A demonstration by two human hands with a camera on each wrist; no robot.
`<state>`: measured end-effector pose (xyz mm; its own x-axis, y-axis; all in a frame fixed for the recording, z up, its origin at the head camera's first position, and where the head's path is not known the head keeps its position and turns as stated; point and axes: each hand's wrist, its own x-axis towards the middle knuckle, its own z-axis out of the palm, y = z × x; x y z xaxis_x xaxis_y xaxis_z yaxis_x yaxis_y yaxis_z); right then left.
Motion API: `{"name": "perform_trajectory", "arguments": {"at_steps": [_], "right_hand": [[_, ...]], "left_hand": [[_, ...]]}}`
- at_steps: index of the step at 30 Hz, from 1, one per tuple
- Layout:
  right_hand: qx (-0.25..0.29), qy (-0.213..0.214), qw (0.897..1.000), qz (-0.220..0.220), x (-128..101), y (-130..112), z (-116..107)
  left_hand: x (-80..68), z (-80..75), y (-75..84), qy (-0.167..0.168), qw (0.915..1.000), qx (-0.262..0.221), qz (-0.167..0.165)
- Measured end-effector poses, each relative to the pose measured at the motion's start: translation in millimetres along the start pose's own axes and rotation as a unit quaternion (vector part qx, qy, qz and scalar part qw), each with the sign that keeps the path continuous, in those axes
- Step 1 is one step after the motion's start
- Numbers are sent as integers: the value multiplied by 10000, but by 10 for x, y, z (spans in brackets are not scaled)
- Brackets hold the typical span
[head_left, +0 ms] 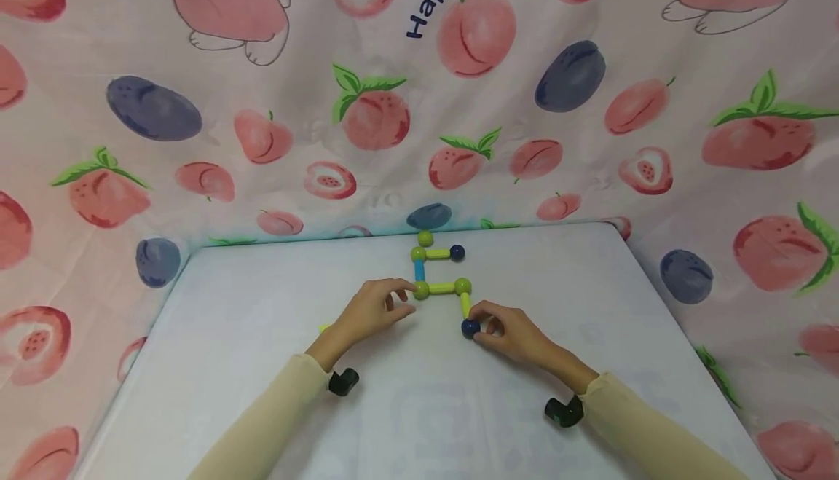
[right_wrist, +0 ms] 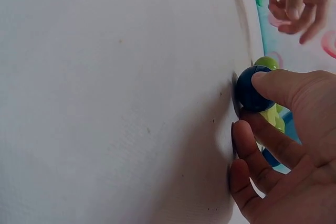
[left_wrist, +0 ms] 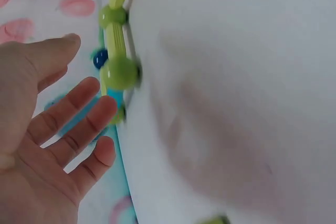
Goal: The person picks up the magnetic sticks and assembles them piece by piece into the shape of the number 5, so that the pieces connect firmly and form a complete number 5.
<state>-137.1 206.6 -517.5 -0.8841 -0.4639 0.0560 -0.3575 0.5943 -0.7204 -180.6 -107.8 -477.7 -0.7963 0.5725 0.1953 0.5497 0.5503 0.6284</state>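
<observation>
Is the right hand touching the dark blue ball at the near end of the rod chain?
Touching. The right wrist view shows the right hand with its thumb pressed on the dark blue ball, no gap between them.

Looks like a home play corner or makeshift recording setup, not a shop or lab. A flat pale blue-white tabletop (head_left: 262, 320) is enclosed behind and on both sides by a draped pink cotton sheet printed with peaches, plums and cartoon rabbits (head_left: 197, 138), with "Happy" lettering above the tabletop. On the tabletop near its far edge lies a child's toy of green and blue plastic rods and balls (head_left: 440, 276).
</observation>
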Motion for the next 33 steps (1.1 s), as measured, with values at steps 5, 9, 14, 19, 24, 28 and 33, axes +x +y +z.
{"name": "perform_trajectory", "arguments": {"at_steps": [5, 9, 14, 19, 24, 28, 33], "right_hand": [[17, -7, 9998, -184, -2, 4, -8], [2, -36, 9998, -199, -6, -3, -18], [12, -20, 9995, -324, -5, -4, -27], [-25, -61, 9997, -243, 7, -11, -28], [-1, -105, 9998, -160, 15, -8, -27], [6, -94, 9998, -185, 17, -9, -28], [1, -96, 9998, -169, 15, -12, -29]], "left_hand": [[-226, -163, -97, 123, 9991, 179, -367], [-373, -267, -171, 165, 9973, 262, -663], [-532, -383, -268, 255, 9955, 436, -805], [-684, -475, -367, 341, 9943, 382, -936], [-797, -511, -464, 217, 9925, 474, -1108], [-851, -512, -534, 39, 9920, 592, -1118], [-905, -497, -590, 16, 9914, 607, -1159]]}}
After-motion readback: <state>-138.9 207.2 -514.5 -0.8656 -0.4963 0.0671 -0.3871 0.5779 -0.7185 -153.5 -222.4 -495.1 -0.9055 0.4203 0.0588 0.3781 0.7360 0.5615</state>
